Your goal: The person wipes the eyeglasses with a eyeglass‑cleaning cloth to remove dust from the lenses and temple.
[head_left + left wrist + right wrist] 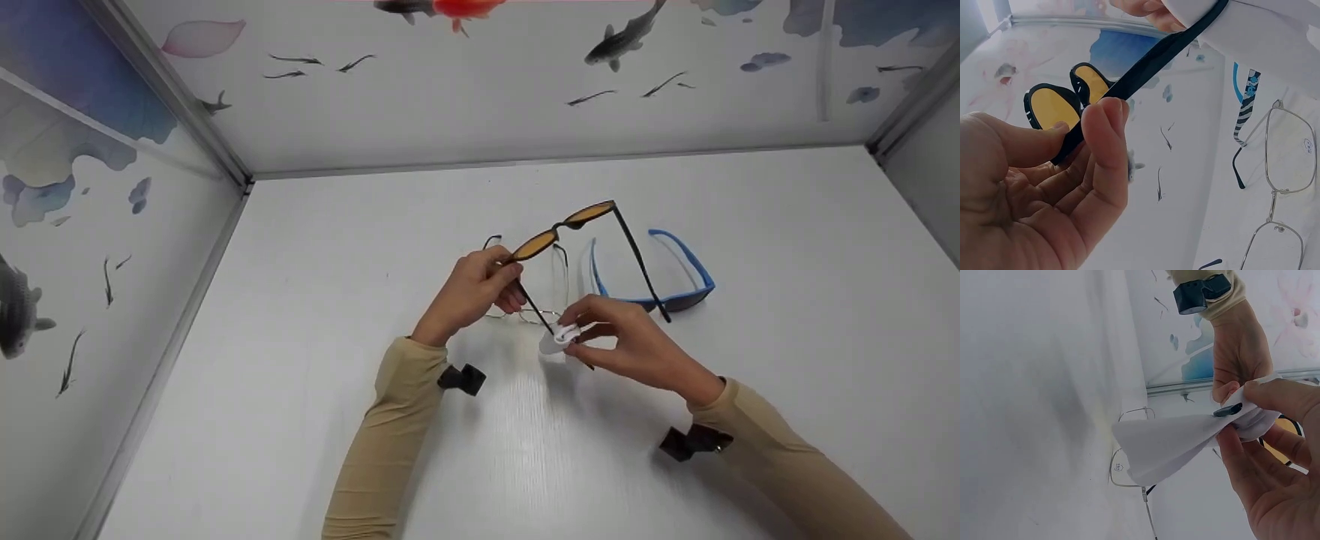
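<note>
My left hand (474, 286) pinches a pair of black-framed sunglasses (592, 214) with yellow-orange lenses, holding them near one hinge. One temple slants down toward my right hand (637, 345); the other is unfolded at the far right side. Between the right thumb and fingers is a thin white cloth (1168, 441), wrapped round the lower part of the near temple. The dark temple tip (1228, 410) pokes out of the folds in the right wrist view. In the left wrist view, the left thumb (1036, 143) lies by the hinge, overlapping a lens edge.
Behind and below the hands, wire-rimmed glasses (1266, 197) lie on the white table (300, 337) with temples open. To their right are blue-framed sunglasses (701, 274), partly crossed by the held pair's far temple. Patterned panels (480, 97) wall in the table.
</note>
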`<state>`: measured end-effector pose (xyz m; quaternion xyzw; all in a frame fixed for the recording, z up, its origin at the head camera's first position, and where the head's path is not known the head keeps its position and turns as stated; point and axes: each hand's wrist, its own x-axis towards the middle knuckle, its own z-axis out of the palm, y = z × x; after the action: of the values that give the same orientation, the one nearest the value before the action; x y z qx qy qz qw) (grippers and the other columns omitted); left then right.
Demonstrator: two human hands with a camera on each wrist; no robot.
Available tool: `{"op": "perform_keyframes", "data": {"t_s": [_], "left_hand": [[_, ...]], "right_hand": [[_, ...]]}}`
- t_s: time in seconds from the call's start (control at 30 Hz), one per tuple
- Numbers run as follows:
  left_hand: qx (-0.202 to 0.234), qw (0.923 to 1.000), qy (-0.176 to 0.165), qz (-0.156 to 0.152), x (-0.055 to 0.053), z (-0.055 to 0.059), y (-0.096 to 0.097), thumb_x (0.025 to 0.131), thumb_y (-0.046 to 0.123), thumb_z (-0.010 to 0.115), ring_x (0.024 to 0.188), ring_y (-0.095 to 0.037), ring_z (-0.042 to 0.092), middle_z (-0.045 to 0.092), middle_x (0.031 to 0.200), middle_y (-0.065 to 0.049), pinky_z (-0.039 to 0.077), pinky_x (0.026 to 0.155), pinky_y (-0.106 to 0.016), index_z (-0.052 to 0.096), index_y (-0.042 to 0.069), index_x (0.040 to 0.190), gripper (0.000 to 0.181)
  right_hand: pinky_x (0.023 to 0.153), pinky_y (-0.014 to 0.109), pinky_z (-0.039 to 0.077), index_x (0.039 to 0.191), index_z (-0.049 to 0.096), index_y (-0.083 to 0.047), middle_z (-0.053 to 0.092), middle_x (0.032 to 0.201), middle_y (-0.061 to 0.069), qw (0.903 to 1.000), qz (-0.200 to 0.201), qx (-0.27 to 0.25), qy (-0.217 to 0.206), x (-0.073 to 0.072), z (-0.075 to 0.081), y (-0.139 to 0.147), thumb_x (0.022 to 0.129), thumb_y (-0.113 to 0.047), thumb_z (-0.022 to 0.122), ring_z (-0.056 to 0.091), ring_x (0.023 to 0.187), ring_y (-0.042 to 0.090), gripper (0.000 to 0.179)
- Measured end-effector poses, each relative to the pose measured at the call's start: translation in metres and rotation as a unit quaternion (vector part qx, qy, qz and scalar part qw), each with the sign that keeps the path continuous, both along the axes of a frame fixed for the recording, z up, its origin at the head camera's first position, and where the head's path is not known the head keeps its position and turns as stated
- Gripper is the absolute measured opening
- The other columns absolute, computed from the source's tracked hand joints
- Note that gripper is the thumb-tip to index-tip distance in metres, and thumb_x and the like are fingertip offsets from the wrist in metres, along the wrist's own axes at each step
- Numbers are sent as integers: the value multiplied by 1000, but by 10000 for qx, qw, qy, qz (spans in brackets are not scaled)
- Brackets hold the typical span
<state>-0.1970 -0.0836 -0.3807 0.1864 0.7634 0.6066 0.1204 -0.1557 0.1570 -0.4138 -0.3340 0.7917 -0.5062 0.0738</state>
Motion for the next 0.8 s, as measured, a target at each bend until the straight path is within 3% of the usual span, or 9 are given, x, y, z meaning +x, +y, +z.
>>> {"op": "perform_keyframes", "data": {"t_s": [0.17,0.37,0.5,0.63,0.8], "left_hand": [[30,9998,-82,-202,1,0,-1,100,1,50,59,-13,65,66,71,-14,56,59,-32,56,-7,96,11],[255,9988,-287,-291,3,-3,1,99,1,50,62,-20,67,67,73,-17,57,61,-34,58,-8,95,13],[306,9986,-312,-300,4,-5,5,99,2,51,66,-31,68,68,75,-18,57,62,-35,62,-9,99,16],[277,9988,-228,-332,6,-6,8,100,3,50,65,-24,68,68,76,-17,57,63,-35,64,-10,106,20],[196,9990,-163,-356,8,-7,13,100,2,49,65,-18,68,68,78,-15,57,64,-34,65,-11,107,21]], "right_hand": [[80,33,55,110,62,0,63,107,8,9991,229,-104,328,-1,6,-8,83,8,70,62,97,19,29],[80,35,55,108,59,8,59,108,21,9949,206,-764,618,2,23,-18,85,15,63,62,99,20,24],[83,34,53,111,60,7,58,112,21,9912,54,-1203,554,-5,13,-21,87,15,60,60,103,20,25],[85,34,53,114,61,3,59,115,17,9878,-135,-1477,480,-15,0,-23,89,13,59,61,106,22,27],[85,36,53,111,65,1,60,111,14,9820,-443,-1733,605,-19,1,-27,88,11,62,62,104,25,25]]}}
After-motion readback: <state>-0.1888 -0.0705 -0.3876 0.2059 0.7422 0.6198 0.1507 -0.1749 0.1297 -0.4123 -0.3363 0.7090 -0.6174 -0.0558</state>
